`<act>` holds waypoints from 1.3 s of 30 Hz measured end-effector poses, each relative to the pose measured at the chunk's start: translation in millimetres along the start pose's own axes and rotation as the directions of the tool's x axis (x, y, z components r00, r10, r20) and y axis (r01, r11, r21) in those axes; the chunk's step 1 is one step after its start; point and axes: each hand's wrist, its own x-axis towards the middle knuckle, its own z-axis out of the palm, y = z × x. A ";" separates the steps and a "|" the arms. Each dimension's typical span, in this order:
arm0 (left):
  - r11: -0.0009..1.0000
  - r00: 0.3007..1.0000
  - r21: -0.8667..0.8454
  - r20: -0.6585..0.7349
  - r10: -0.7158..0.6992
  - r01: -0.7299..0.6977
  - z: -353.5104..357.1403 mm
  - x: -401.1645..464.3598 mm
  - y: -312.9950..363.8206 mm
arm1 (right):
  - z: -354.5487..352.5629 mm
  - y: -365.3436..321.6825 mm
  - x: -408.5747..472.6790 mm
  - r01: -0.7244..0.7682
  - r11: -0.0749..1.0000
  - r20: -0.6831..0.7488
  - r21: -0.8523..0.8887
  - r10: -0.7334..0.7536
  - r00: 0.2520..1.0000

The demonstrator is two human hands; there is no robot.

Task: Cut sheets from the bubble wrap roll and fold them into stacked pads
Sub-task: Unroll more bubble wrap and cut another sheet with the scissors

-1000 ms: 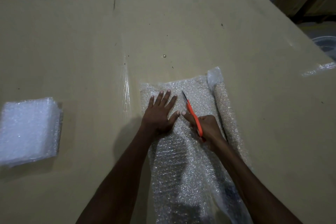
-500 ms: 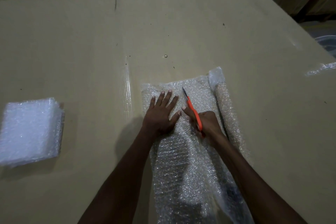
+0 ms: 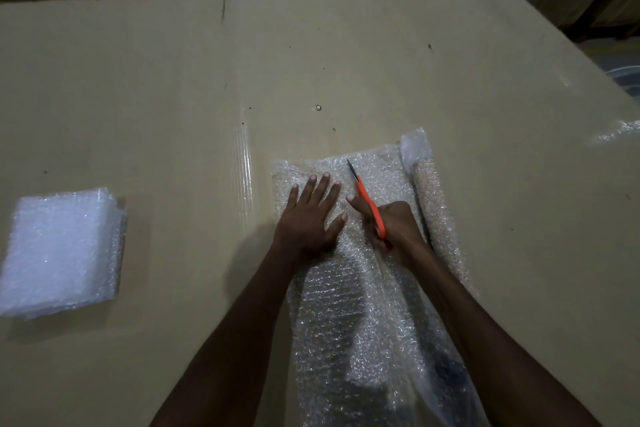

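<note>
- Your pile of folded pads [image 3: 64, 250] already sits at the left of the cardboard surface [image 3: 173, 87], well apart from the work, so part of the job looks done.
- The sheet now in hand is not yet free: the scissors [image 3: 369, 203] lie along the bubble wrap [image 3: 346, 305], tips pointing away from you, short of its far edge. By my reading the cut is well along, with folding and stacking left.
- Your left hand [image 3: 308, 218] lies flat with spread, straight fingers, pressing the wrap down just left of the blades.
- Your right hand [image 3: 394, 225] has its grip curled round the orange scissor handles.
- The wrap is clear and glinting, spread in front of you; the rolled part [image 3: 436, 211] lies just right of your right hand.
</note>
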 end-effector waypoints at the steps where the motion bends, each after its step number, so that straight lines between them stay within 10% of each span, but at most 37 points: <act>1: 1.000 1.000 -0.002 -0.004 0.001 -0.001 0.4 0.0 -0.3 | 0.3 -0.4 1.4 0.003 1.000 -0.006 -0.006 -0.003 1.000; 39: 0.999 0.997 0.039 -0.077 0.013 -0.010 3.4 -3.6 1.7 | 9.8 -7.1 30.3 0.002 1.000 -0.018 0.016 -0.002 1.000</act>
